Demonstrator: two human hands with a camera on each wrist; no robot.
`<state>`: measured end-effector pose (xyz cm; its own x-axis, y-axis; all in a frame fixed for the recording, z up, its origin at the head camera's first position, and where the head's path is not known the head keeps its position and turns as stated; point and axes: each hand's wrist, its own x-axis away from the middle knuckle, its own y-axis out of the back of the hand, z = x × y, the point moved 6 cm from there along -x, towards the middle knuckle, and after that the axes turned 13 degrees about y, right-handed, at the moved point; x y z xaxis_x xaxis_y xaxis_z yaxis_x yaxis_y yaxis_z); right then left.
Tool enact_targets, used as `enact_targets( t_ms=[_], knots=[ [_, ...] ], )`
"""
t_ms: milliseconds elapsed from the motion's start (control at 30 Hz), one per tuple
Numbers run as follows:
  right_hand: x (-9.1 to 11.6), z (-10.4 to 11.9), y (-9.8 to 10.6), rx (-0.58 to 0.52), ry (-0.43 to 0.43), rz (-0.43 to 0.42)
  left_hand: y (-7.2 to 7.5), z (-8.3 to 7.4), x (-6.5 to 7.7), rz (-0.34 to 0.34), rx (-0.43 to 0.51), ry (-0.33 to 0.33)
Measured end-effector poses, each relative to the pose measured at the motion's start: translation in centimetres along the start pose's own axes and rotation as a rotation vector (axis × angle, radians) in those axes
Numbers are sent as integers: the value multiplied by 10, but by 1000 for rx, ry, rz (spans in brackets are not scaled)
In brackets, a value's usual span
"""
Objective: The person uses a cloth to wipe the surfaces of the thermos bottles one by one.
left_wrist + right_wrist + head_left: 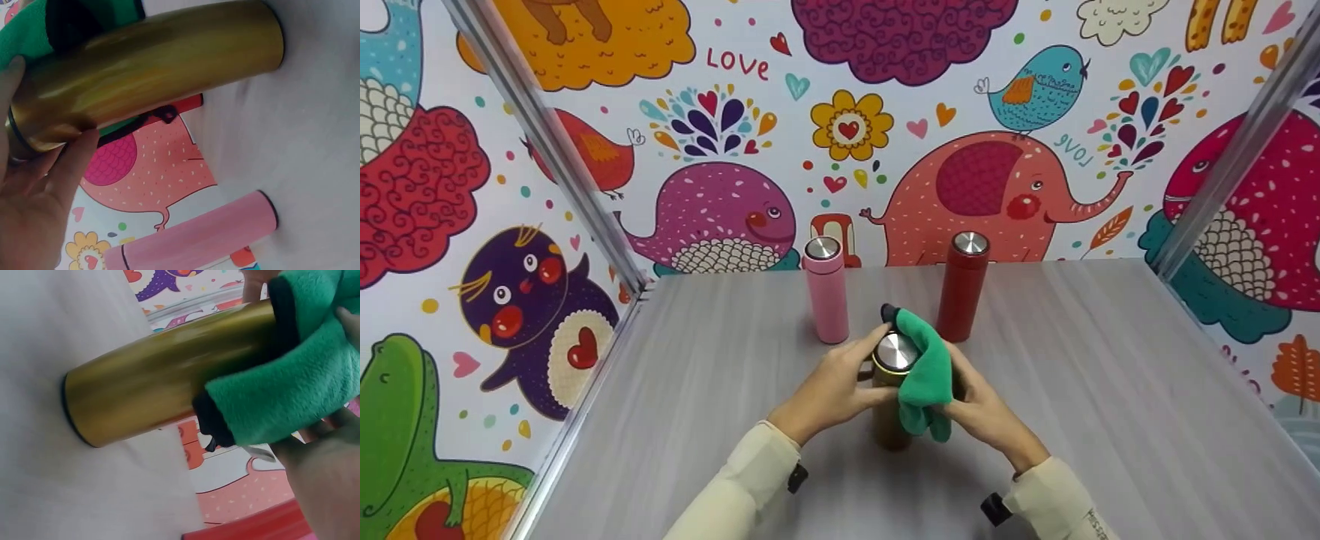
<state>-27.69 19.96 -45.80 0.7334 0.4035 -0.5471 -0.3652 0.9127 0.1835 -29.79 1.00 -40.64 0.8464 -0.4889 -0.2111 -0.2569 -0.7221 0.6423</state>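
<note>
A gold thermos flask (891,431) with a shiny steel lid top stands on the table in front of the person. My left hand (836,382) grips it near the top; in the left wrist view the fingers and thumb curl round the upper body of the gold flask (163,62). My right hand (988,411) holds a green cloth (928,375) with black edging against the flask's right side. In the right wrist view, the folded cloth (287,391) covers part of the flask's upper body, and some right fingers are hidden behind it.
Behind the gold flask, a pink flask (830,304) stands to the left and a red flask (962,292) to the right. The grey wood-grain table (720,360) is bounded by cartoon-printed walls (847,195) with metal corner posts (555,142).
</note>
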Motion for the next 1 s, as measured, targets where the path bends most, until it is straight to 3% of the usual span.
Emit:
enact_targets(
  t_ms=[200,333,567,833,1000],
  knots=[
    [14,-27,4,14,-102,11,-5,2,-4,29,59,-3],
    [24,-43,1,-22,-112,46,-7,2,-6,41,95,-6],
    [43,-65,1,16,-182,105,-11,5,-7,27,156,41],
    [40,-69,1,78,-181,121,-6,12,-4,-26,188,78],
    [34,-59,-7,26,-188,47,-8,22,4,-25,277,99]
  ],
)
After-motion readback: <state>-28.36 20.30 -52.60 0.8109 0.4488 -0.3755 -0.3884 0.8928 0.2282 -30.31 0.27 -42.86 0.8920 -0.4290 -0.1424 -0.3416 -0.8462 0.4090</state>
